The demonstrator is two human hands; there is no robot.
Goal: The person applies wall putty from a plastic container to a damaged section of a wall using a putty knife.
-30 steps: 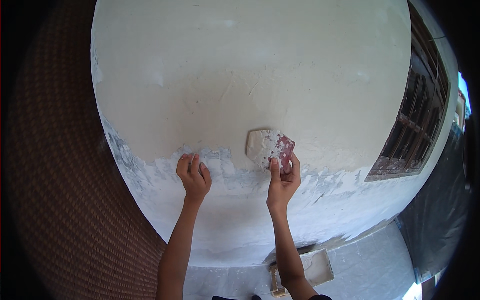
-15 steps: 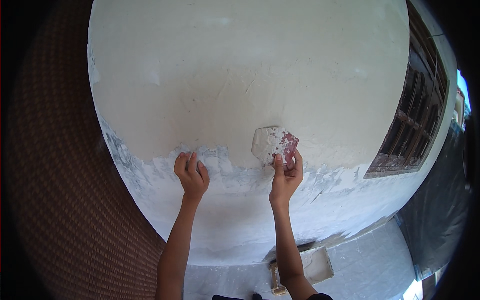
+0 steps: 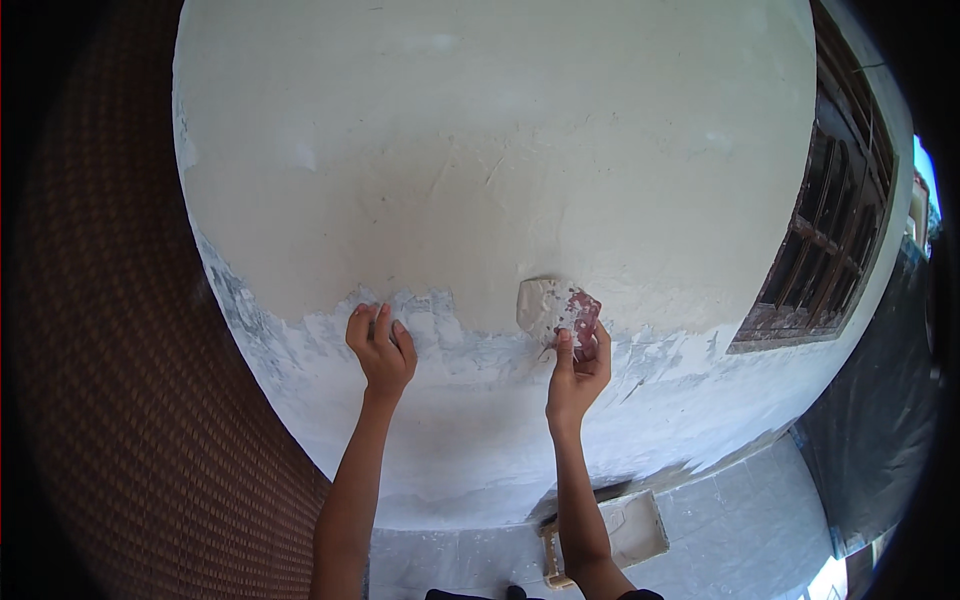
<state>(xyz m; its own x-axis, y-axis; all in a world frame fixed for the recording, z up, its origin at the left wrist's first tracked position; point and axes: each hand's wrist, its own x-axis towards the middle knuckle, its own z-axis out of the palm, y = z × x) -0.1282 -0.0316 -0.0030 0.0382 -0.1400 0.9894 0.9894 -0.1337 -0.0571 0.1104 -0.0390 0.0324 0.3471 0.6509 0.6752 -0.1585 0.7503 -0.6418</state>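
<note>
My right hand (image 3: 578, 380) grips a red plastic putty scraper (image 3: 560, 310) smeared with pale filler, thumb on its near face and fingers behind. The scraper lies against or very close to the plastered wall (image 3: 480, 190), just above the ragged border between the cream coat and the whiter, patchy band (image 3: 470, 400). Further left, my left hand (image 3: 382, 350) is raised before the same border with its fingers curled. A bit of something greyish shows between those fingers, but most of it is hidden by the hand.
A brown woven-looking surface (image 3: 130, 350) runs along the left. At right, the wall has a dark wooden barred window (image 3: 820, 240), with a dark sheet (image 3: 880, 400) beyond it. Below, a filler-stained tray (image 3: 637, 530) stands above the grey floor (image 3: 740, 520), partly behind my right forearm.
My right hand and the scraper have moved down the wall and slightly right. The left hand has stayed almost where it was.
</note>
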